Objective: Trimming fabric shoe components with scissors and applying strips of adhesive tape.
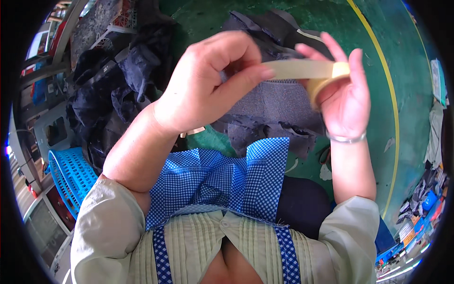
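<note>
Both hands are raised in front of the person's chest. The left hand (208, 83) has its grip pressed together, thumb and forefinger pinching the free end of a pale, translucent strip of adhesive tape (295, 69) that runs level across to the right. The right hand (343, 97) holds the cream-coloured tape roll (326, 80) it comes from, fingers curled around the roll with the forefinger lifted above it. A thin silver bangle (346, 138) circles the right wrist.

Beneath the hands, a grey knitted piece of cloth (279, 106) lies spread over the lap, dark fabric bunched along its lower edge, and under that hangs a blue-and-white checked apron (222, 177). The sleeves are pale, pushed up past the elbows.

To the left, a heap of dark navy garments (111, 94) is piled up, with a bright blue plastic basket (71, 175) just below it. The green painted floor (406, 94) shows on the right, crossed by a curving yellow line (392, 109).
</note>
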The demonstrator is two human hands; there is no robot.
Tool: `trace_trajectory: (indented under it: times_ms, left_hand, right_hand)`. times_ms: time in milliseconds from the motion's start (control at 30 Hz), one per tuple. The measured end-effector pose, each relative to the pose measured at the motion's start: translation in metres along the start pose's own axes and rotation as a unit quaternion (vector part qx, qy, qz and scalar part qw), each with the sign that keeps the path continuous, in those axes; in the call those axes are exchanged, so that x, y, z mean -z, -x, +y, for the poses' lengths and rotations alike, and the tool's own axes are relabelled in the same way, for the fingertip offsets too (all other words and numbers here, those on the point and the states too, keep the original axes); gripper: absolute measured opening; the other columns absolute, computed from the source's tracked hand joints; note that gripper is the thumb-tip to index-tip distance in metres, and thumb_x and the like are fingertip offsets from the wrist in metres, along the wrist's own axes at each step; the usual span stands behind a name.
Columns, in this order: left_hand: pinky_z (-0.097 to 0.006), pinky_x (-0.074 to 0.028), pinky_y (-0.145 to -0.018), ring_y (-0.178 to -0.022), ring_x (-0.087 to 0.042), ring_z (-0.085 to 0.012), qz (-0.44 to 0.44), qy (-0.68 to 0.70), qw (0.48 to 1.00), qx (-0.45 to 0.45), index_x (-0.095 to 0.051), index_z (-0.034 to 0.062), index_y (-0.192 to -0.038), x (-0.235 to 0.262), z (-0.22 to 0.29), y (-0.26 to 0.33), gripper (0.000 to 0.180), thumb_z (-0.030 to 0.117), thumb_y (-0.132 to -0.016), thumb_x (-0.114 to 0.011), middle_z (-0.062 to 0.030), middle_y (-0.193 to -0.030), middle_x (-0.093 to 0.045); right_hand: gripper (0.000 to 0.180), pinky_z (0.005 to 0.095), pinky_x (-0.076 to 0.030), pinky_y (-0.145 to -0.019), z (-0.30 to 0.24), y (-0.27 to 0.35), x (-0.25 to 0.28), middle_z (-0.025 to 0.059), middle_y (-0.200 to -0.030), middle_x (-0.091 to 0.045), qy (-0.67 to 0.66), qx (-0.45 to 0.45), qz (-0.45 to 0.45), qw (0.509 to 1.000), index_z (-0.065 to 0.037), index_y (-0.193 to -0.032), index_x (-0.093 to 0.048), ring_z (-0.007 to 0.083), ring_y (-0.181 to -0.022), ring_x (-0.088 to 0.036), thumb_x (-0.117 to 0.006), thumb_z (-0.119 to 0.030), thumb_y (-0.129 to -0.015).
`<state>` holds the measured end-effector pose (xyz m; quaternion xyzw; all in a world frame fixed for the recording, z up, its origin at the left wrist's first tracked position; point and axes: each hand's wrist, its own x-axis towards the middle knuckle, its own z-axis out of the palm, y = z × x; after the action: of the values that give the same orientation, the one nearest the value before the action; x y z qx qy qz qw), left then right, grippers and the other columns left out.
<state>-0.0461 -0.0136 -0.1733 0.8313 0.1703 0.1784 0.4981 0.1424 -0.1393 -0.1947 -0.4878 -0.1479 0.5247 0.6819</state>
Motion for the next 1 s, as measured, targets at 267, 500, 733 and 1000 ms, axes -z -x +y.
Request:
trace_trajectory:
  times_ms: [267,500,733,1000]
  left_hand:
    - [-0.029,-0.042,-0.054,-0.058,-0.049,-0.0178,-0.062,-0.096,0.973,0.202,-0.056,0.0002,-0.078,-0.022,-0.079,0.037,0.017,0.011,-0.082,-0.068,-0.0084,-0.068,-0.052]
    - [-0.041,-0.049,-0.064,-0.072,-0.061,-0.0327,-0.004,-0.235,0.917,0.322,-0.059,0.0043,-0.083,-0.096,-0.169,0.037,0.029,0.031,-0.079,-0.070,-0.0131,-0.080,-0.063]
    - [-0.042,-0.051,-0.074,-0.087,-0.060,-0.0328,0.175,-0.228,0.957,-0.045,-0.051,0.0041,-0.099,-0.090,-0.151,0.056,0.036,-0.002,-0.068,-0.068,-0.0140,-0.097,-0.058]
    - [-0.045,-0.011,-0.117,-0.144,-0.009,-0.0168,-0.287,-0.294,0.904,0.117,-0.015,0.0176,-0.150,-0.103,-0.148,0.064,0.083,0.008,-0.077,-0.055,0.0022,-0.157,-0.011]
  right_hand:
    - [0.024,0.0346,-0.045,-0.054,0.046,0.003,0.037,0.0062,-0.073,-0.055,0.663,0.343,-0.061,0.662,-0.005,-0.069,-0.060,0.0229,-0.064,-0.056,-0.071,-0.025,-0.077]
    - [0.024,0.0397,-0.045,-0.068,0.144,-0.051,0.095,0.0062,-0.078,-0.057,0.750,0.268,-0.050,0.602,-0.010,-0.069,-0.058,0.0257,-0.078,-0.056,-0.073,-0.028,-0.075]
    - [0.021,0.0399,-0.045,-0.068,0.152,-0.057,0.105,0.0070,-0.076,-0.056,0.722,0.232,-0.053,0.649,-0.008,-0.069,-0.060,0.0274,-0.078,-0.055,-0.073,-0.024,-0.074]
    - [0.032,0.0351,-0.044,-0.065,0.130,-0.112,0.133,0.0085,-0.073,-0.055,0.501,-0.122,-0.326,0.792,-0.003,-0.074,-0.053,0.0210,-0.068,-0.054,-0.070,-0.030,-0.080]
